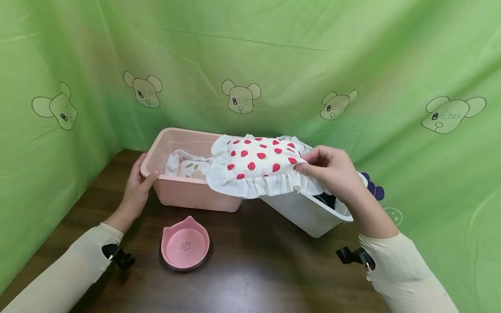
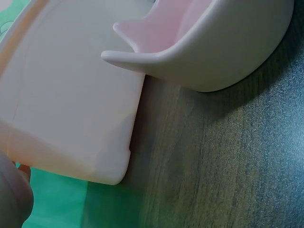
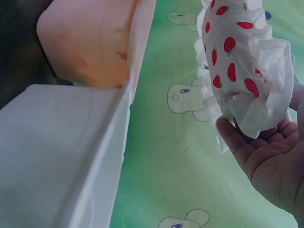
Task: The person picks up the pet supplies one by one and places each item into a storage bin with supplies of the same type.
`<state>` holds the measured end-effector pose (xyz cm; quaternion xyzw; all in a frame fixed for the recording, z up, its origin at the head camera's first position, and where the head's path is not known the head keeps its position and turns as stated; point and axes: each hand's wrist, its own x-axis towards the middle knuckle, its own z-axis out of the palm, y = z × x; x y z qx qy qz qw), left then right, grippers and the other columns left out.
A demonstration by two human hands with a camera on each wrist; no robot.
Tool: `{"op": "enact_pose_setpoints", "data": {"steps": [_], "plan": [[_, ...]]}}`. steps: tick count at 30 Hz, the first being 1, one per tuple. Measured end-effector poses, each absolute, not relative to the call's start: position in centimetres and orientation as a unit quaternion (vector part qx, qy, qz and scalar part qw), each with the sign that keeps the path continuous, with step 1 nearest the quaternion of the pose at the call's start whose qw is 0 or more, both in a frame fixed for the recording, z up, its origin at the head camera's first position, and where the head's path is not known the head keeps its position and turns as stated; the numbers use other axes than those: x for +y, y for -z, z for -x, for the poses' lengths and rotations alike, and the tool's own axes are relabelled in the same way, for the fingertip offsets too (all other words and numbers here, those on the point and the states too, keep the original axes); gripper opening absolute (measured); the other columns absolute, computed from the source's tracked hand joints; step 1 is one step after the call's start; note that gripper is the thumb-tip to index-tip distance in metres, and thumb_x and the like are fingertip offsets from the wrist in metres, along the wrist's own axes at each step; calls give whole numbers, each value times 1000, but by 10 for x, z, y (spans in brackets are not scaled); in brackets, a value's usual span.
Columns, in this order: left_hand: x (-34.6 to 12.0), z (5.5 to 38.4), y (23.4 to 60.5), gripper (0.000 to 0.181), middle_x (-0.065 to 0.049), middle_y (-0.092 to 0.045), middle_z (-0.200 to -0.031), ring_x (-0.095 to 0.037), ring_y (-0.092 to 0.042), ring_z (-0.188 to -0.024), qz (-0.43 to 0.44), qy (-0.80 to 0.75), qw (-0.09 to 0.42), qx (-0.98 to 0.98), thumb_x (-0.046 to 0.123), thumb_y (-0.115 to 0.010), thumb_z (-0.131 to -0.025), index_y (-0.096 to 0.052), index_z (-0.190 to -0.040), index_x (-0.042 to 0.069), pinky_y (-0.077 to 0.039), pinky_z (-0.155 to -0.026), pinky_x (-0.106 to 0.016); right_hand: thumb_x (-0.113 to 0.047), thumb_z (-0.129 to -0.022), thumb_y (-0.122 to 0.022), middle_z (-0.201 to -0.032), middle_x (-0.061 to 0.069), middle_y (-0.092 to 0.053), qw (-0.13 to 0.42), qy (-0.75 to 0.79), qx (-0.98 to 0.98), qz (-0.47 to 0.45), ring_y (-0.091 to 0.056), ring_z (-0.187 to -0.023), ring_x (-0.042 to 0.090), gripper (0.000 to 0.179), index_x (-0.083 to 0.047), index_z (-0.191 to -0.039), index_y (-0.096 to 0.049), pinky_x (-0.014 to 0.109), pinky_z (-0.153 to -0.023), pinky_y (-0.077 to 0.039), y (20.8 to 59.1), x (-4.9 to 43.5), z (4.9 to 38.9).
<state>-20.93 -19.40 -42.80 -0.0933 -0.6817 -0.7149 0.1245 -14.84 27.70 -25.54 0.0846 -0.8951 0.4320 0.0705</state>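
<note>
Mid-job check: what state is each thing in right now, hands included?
Pillow: held up, pinched at one end
Pink bin: upright, open, printed cloth inside
White bin: upright, open, dark contents partly hidden
Bowl: upright on the table
Left hand: gripping the pink bin's rim
Right hand: pinching the pillow

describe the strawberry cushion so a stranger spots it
Before the green curtain stand a pink bin and a white bin. Overlapping both in the head view is a cushion the right hand pinches. Red strawberries and a ruffled border set it apart from the leaf-patterned fabric in the pink bin.
</note>
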Motion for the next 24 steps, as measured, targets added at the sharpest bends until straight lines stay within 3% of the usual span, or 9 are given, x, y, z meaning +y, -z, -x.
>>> {"op": "enact_pose_setpoints", "data": {"steps": [9,24], "plan": [[-194,211,430,70,-21,-24,-166,-32,-29,-148,94,723,129,-672,3,-53,-104,-15,-163,2,-35,-108,-11,-23,-85,-84,-84,1,-72,69,-410,-902,-113,-60,-74,13,21,-7,-95,-73,24,-60,-48,238,245,195],[-198,213,433,70,-22,-23,-165,-29,-32,-144,81,737,131,-658,3,-51,-104,-13,-162,0,-36,-106,-11,-19,-83,-84,-89,3,-70,52,-350,-918,-182,-60,-86,18,17,-10,-91,-72,31,-78,-48,234,185,263]]}}
